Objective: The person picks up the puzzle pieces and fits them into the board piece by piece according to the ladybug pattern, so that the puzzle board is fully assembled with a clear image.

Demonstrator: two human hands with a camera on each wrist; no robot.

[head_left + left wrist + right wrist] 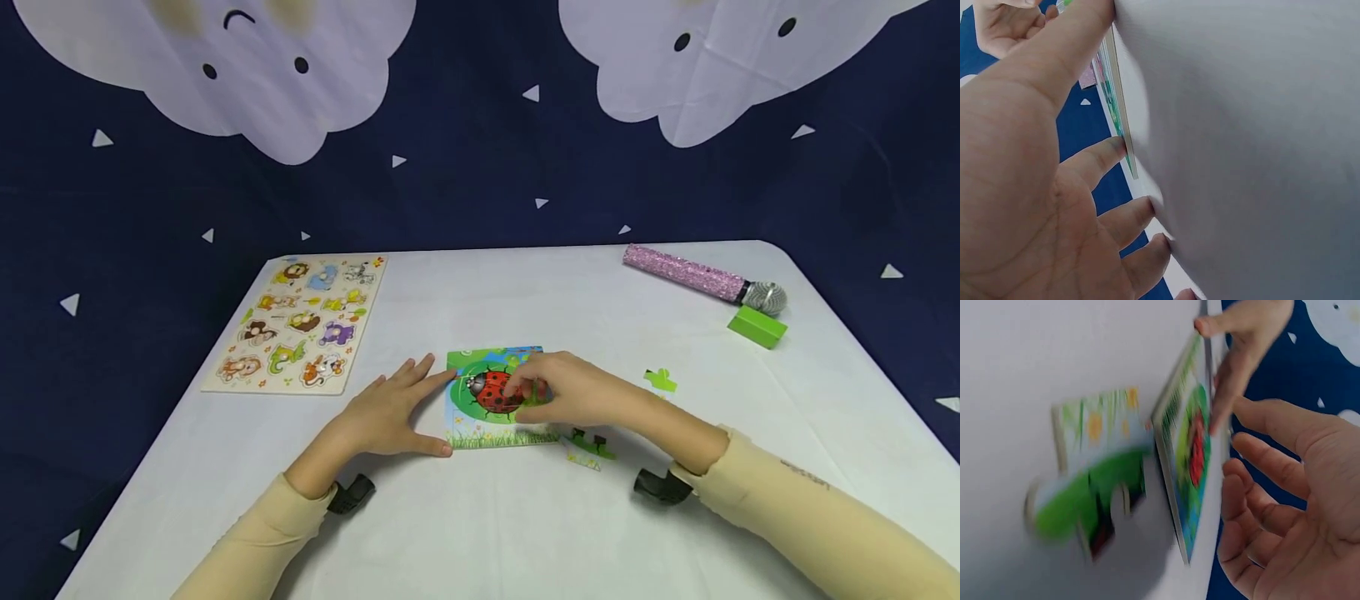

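Observation:
A square jigsaw puzzle [491, 429] with a red ladybug on a green oval lies on the white table. My left hand [386, 412] is spread flat at its left edge, with the thumb and index fingertip touching that edge. My right hand [573, 390] hovers over the puzzle's right part, fingers loosely bent. In the right wrist view no piece shows between the right fingers [1266, 512]. Loose puzzle pieces [592, 446] with grass and dark legs lie just off the puzzle's lower right corner. Another green piece [661, 380] rests farther right.
A wooden animal puzzle board [300, 325] lies at the back left of the table. At the back right are a pink glittery microphone [690, 273] and a green block [757, 327]. A dark blue cloth [480, 125] with clouds hangs behind the table.

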